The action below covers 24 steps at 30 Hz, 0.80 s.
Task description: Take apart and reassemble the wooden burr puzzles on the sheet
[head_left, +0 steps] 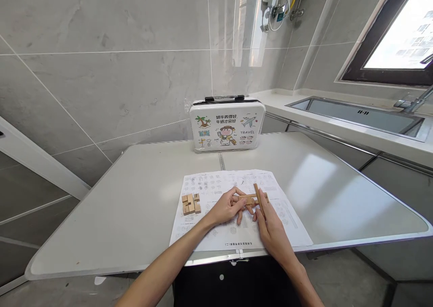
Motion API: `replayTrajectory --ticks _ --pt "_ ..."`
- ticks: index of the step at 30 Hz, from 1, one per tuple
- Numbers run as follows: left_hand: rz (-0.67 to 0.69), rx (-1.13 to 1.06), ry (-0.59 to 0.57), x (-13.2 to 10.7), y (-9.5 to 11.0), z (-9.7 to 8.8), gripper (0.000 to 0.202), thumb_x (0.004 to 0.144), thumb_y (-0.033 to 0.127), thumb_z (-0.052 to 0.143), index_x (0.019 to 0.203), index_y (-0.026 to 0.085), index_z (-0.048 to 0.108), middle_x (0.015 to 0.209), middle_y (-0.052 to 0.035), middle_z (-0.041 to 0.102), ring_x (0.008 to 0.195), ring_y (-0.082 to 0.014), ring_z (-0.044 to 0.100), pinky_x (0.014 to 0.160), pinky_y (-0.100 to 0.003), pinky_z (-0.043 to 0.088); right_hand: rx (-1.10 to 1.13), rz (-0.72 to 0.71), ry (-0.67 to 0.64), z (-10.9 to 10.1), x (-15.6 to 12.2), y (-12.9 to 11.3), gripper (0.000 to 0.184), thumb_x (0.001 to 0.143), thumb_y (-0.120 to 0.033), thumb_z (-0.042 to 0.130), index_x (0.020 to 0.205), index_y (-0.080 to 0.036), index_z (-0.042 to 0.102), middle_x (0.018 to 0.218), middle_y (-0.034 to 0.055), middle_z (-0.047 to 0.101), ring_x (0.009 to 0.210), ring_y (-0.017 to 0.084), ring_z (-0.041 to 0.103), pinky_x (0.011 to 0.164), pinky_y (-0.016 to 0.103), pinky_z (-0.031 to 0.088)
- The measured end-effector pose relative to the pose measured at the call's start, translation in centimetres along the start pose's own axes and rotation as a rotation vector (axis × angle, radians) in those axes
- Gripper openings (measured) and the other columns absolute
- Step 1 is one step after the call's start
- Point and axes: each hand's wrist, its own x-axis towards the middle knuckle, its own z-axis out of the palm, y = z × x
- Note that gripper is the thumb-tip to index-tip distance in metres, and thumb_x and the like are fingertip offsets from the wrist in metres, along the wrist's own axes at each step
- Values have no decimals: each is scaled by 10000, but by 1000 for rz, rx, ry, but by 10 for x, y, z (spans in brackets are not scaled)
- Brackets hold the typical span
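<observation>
Both of my hands meet over a printed paper sheet (216, 235) on a grey folding table (135, 199). My left hand (226, 208) pinches the left end of a flat wooden stick (249, 199). My right hand (270, 226) grips a second wooden stick (258, 192) that crosses the first and tilts upward. The two sticks touch where they cross. A small assembled block of wooden puzzle pieces (191, 203) lies on the sheet to the left of my left hand, apart from it.
A white case with cartoon prints and the word TRAVEL (226, 126) stands at the table's far edge against the tiled wall. A counter with a steel sink (355, 113) and a tap (414, 103) runs along the right, below a window.
</observation>
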Motion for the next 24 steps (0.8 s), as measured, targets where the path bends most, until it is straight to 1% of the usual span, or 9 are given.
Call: replayTrajectory --ticks 2,6,11,15,18,21,24 --pt "-6 -4 -6 0 0 0 409 997 579 562 1027 181 471 918 -116 782 437 -86 592 483 -210 407 -6 -24 -21 0 0 0 608 1097 -363 309 1687 -315 173 1529 107 537 1310 265 591 1025 413 536" --pt "-30 8 -23 -1 0 1 404 1000 578 555 1033 183 476 867 -81 768 417 -73 553 463 -201 394 -4 -83 -93 -1 0 0 614 1100 -328 326 1688 -331 147 1545 107 524 1320 262 600 999 408 570" --pt "-43 32 -29 -2 1 3 370 1018 557 532 1019 191 478 810 -38 747 380 -50 465 422 -186 340 -32 -120 -131 -2 0 -2 620 1101 -292 341 1687 -332 145 1534 119 534 1378 266 571 1006 398 578" --pt "-40 49 -24 -2 2 4 352 1028 542 518 1003 194 475 781 -26 736 381 -53 468 424 -188 341 -65 -127 -143 -3 -1 -4 630 1097 -265 339 1688 -335 131 1556 119 521 1381 260 574 1010 392 582" --pt "-33 67 -10 -2 2 5 341 1035 534 504 1005 196 472 796 -31 740 390 -55 476 437 -194 352 -66 -139 -160 -1 -1 -3 659 1092 -245 324 1691 -340 68 1615 118 453 1440 267 516 1026 413 576" --pt "-28 86 9 -2 2 5 335 1039 532 495 1006 200 467 800 -28 739 387 -53 476 451 -199 363 -68 -151 -185 1 -1 -1 702 1077 -206 303 1688 -338 -17 1692 109 330 1510 273 422 1062 447 558" --pt "-21 94 26 -2 1 7 339 1042 542 484 1008 206 461 788 -13 729 384 -53 475 466 -204 379 -64 -154 -190 2 -1 0 736 1067 -180 302 1680 -342 -71 1735 94 220 1534 272 381 1099 470 534"
